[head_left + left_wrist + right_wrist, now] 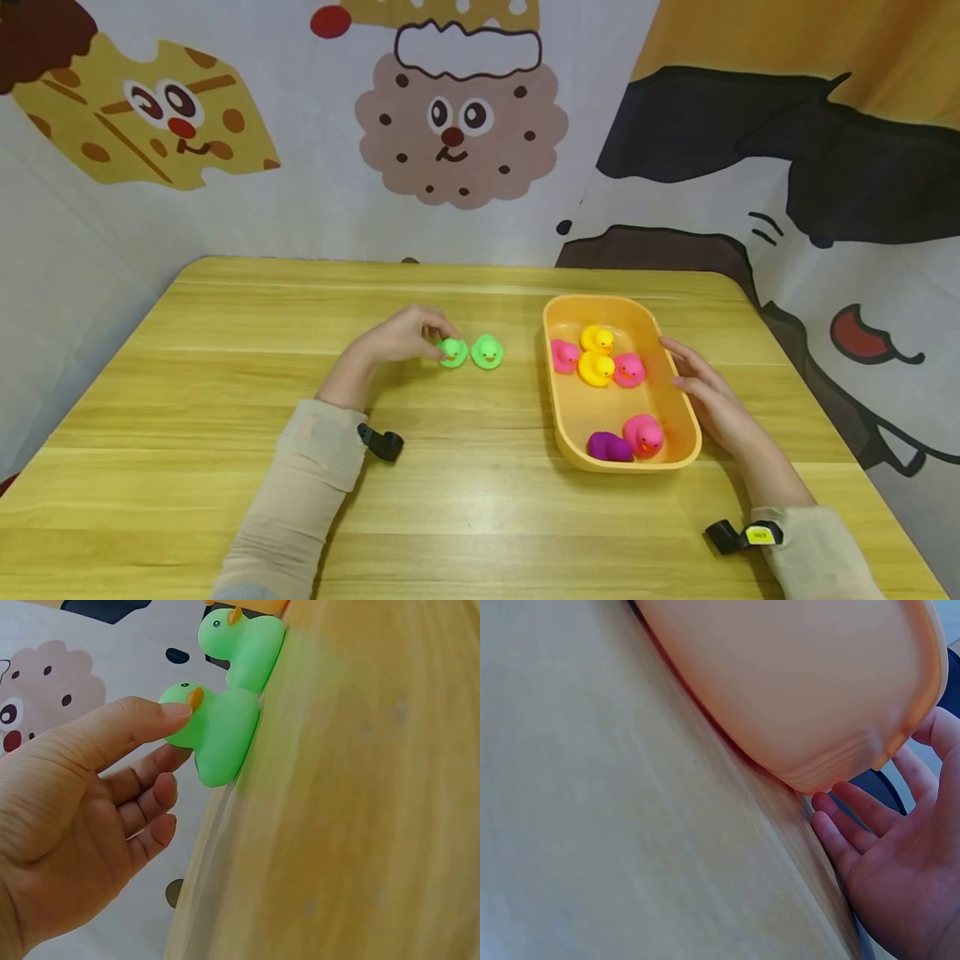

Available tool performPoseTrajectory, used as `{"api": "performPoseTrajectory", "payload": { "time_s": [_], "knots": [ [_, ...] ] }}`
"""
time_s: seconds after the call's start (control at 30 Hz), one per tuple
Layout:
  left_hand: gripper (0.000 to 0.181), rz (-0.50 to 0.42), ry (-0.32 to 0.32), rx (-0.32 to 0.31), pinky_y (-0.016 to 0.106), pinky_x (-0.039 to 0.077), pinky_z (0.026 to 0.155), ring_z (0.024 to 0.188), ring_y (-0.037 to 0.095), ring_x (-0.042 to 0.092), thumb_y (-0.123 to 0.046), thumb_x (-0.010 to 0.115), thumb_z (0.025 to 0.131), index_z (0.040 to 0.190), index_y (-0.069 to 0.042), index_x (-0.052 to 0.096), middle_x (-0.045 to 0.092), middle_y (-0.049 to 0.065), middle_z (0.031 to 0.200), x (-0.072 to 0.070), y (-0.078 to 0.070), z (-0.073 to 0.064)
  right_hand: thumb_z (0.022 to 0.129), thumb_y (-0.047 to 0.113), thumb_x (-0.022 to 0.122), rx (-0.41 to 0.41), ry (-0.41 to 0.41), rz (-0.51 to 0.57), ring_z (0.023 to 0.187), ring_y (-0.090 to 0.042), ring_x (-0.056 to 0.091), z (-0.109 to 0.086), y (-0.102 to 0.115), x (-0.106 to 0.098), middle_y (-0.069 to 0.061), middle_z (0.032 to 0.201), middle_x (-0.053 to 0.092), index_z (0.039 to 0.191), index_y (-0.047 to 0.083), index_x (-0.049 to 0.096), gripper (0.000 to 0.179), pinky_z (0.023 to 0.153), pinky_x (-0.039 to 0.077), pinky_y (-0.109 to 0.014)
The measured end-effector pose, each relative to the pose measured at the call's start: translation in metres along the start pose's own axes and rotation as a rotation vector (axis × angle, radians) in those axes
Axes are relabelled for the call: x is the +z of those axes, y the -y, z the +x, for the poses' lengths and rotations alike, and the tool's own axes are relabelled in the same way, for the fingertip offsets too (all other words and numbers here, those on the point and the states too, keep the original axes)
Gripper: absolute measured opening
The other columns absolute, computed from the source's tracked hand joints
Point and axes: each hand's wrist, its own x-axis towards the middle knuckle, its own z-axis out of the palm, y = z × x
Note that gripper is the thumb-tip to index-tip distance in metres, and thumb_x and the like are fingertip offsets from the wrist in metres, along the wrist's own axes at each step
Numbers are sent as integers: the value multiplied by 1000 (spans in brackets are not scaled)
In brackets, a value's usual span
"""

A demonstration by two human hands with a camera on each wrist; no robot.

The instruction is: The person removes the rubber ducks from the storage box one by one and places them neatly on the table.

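Observation:
Thumb and forefinger of my left hand (408, 333) pinch the head of a green rubber duck (227, 735), which sits on the table. Close beside it stands a second green duck (487, 352). At the right, my right hand (716, 402) rests against the outer side of an orange plastic basin (573, 417), its fingertips near the rim. That hand's fingers (870, 806) are fairly straight along the basin's wall. Inside the basin are yellow ducks (597, 368), several pink ducks (643, 436) and a purple duck (610, 447).
The wooden table (450, 517) carries the basin and the two green ducks. A curtain (300, 225) printed with cartoon figures hangs behind the table's far edge. Small black cameras (384, 443) are strapped to both wrists.

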Motion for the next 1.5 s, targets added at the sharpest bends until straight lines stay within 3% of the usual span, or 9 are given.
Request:
{"api": "performPoseTrajectory", "payload": {
  "time_s": [0.3,0.57,0.77,1.03,1.23,1.5],
  "knots": [
    [34,24,23,-11,36,47,77,89,23,55,0,73,79,113,-4,68,64,3,101,-1,1,-1,102,10,37,9,-5,-16,122,-6,45,-2,0,0,-6,146,31,152,12,23,52,93,43,-22],
    [41,75,-13,39,37,46,76,95,25,52,-6,72,82,122,-3,63,61,3,98,-3,-9,-1,102,10,37,2,-10,-24,122,-6,44,-2,0,0,-6,146,31,152,11,23,52,93,42,-21],
    [37,98,-52,117,36,44,75,91,23,53,-7,71,83,120,-2,65,62,12,99,0,-27,3,102,9,37,-2,-7,-15,123,-6,44,-2,0,0,-3,145,33,152,11,23,52,93,42,-21],
    [31,104,-107,189,35,44,72,86,17,54,-13,73,84,114,-7,68,64,4,94,10,-55,5,102,9,37,-8,-4,-9,122,-7,45,-2,-1,0,-1,143,35,152,11,23,52,93,43,-22],
    [30,63,-106,239,43,45,76,89,24,56,-10,74,84,113,-6,69,66,2,97,23,-74,8,102,9,37,1,-12,-28,122,-6,45,-1,1,0,-5,145,33,152,11,24,52,92,43,-22],
    [28,68,-70,313,35,47,76,91,22,56,-10,73,85,112,-4,69,64,3,95,46,-92,13,101,7,36,-9,-5,-16,122,-7,46,0,1,1,-2,142,35,152,10,24,52,92,43,-22]
  ]
}}
